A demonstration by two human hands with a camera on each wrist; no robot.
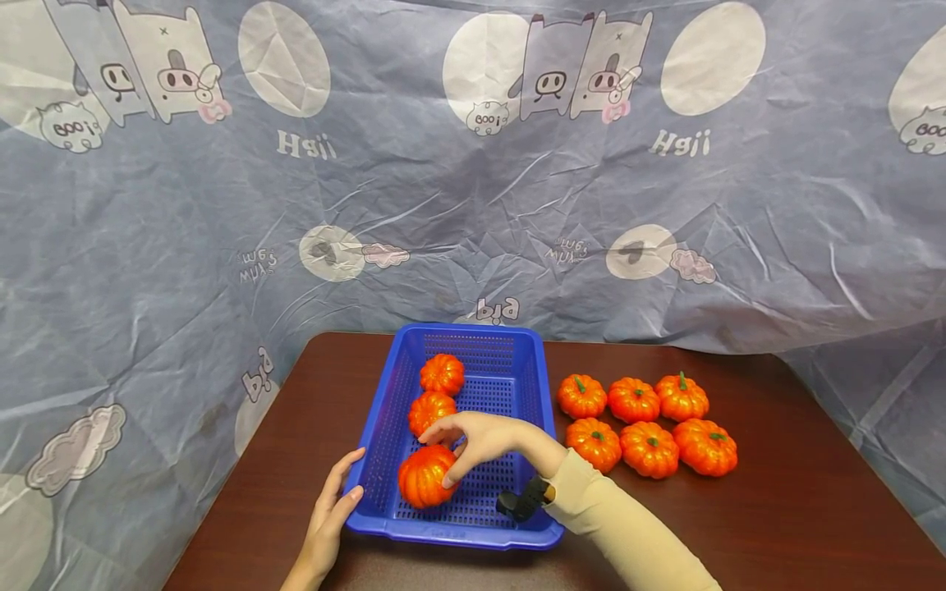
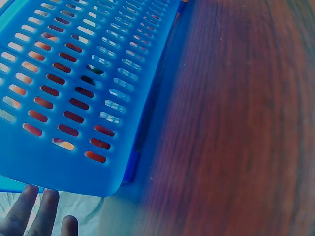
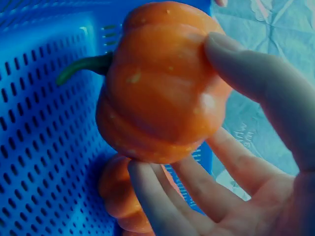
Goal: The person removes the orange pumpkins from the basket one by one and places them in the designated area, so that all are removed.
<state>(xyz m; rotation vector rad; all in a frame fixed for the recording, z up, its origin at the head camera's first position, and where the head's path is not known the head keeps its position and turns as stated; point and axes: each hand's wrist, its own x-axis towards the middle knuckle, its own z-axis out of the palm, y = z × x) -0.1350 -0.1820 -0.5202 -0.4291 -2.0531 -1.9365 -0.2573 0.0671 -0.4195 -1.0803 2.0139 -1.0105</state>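
Observation:
My right hand [image 1: 480, 437] holds a small shiny orange pumpkin [image 1: 424, 478] inside the near part of a blue perforated plastic basket [image 1: 454, 533]. The right wrist view shows the thumb on one side of this pumpkin [image 3: 162, 93] and fingertips on the other, its green stem pointing away. Two more pumpkins lie in the basket along its left side, a middle one [image 1: 431, 412] and a far one [image 1: 443, 374]. My left hand [image 1: 328, 513] touches the basket's left rim near the front corner, its fingers fairly straight in the left wrist view.
Several similar pumpkins [image 1: 650, 449] stand in two rows on the dark brown table [image 1: 776, 525], right of the basket. A grey-blue cloth [image 1: 443, 189] with cartoon pigs hangs behind the table. A black wrist device [image 1: 521, 501] sits at my right cuff.

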